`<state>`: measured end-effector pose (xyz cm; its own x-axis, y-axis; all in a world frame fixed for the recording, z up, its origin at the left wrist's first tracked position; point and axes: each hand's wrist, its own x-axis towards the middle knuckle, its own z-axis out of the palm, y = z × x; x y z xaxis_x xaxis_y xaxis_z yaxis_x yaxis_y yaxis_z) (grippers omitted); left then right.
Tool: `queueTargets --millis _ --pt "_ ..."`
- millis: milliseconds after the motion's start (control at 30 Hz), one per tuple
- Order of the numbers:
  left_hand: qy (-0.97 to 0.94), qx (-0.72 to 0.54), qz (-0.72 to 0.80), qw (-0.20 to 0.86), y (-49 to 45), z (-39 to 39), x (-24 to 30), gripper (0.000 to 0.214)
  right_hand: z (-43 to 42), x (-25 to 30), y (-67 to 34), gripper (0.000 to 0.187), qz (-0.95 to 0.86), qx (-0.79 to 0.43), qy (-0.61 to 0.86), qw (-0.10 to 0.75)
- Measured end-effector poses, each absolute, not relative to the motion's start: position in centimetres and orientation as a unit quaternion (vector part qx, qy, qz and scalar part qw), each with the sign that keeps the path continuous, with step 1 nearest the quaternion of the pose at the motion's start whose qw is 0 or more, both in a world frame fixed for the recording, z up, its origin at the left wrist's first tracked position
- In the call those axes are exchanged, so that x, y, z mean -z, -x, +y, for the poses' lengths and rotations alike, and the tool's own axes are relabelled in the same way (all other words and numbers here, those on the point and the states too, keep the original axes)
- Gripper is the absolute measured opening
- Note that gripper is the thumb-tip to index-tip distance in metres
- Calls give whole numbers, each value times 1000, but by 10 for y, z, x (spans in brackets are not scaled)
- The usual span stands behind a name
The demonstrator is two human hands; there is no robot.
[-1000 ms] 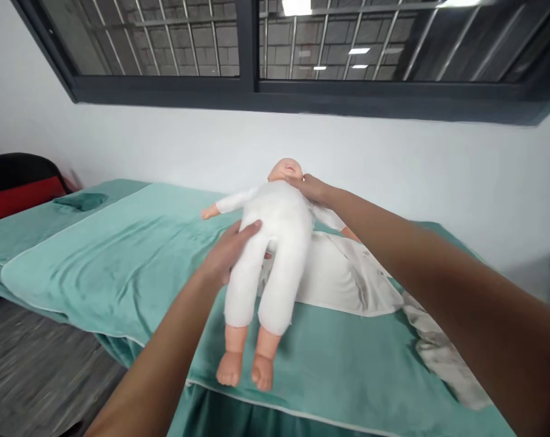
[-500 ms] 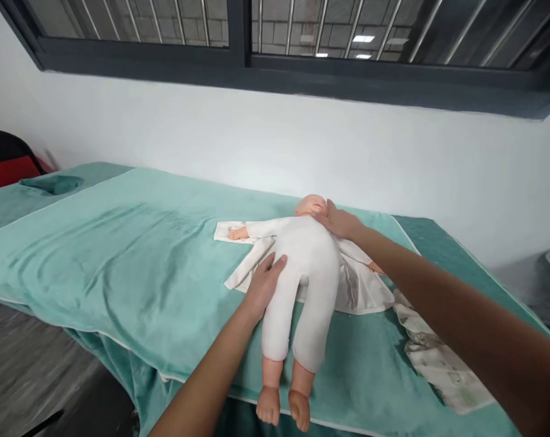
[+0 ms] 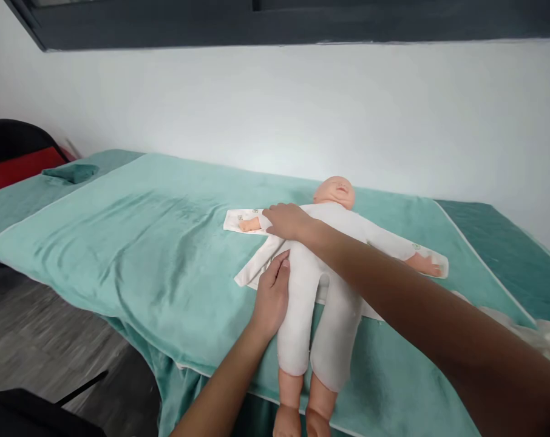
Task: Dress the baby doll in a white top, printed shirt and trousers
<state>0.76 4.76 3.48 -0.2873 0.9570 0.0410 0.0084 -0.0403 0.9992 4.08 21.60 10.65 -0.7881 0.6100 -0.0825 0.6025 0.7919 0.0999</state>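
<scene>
A baby doll (image 3: 325, 267) in a white suit lies on its back on the teal towel (image 3: 133, 243), head toward the wall. An open white garment (image 3: 257, 270) is spread beneath it, and its sleeves lie under the doll's outstretched arms. My left hand (image 3: 272, 297) rests flat against the doll's hip and thigh on the left side, fingers stretched together. My right hand (image 3: 286, 220) reaches across the doll's chest and curls over its upper arm near the shoulder. The doll's feet hang past the towel's front edge.
The towel covers a long bed against a white wall. A small folded teal cloth (image 3: 70, 173) lies at the far left end, next to a red and black seat (image 3: 15, 164). A crumpled white cloth (image 3: 546, 334) sits at the right edge. Grey floor (image 3: 51, 340) runs below left.
The doll has come down from my hands onto the spread white garment. My right hand left the head and moved to the doll's upper arm. My left hand stays at its hip.
</scene>
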Motion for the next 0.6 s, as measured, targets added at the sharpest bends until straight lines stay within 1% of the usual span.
queueTargets --millis 67,167,233,267,333,367,433,500,600 --pt "-434 -580 564 397 -8 49 -36 33 219 -111 -51 25 943 -18 -327 52" --pt "-475 -562 581 349 -5 61 -40 30 220 -121 -73 29 938 18 -344 -21" --pt "-542 -525 600 265 1 78 -41 28 221 -125 -86 33 927 48 -362 -88" --pt "-577 -496 617 202 6 88 -40 28 221 -126 -92 35 921 60 -369 -114" --pt "-608 -419 669 85 19 111 -37 31 220 -126 -102 36 914 73 -375 -135" --pt "-601 -387 697 57 26 121 -35 30 220 -126 -106 35 915 72 -376 -130" --pt "-575 -375 724 65 41 138 -31 21 217 -126 -110 35 920 61 -374 -101" --pt "-529 -436 718 122 53 146 -26 13 213 -126 -111 40 928 46 -364 -70" --pt "-445 -556 671 207 63 148 -22 11 210 -123 -108 48 938 20 -345 -43"
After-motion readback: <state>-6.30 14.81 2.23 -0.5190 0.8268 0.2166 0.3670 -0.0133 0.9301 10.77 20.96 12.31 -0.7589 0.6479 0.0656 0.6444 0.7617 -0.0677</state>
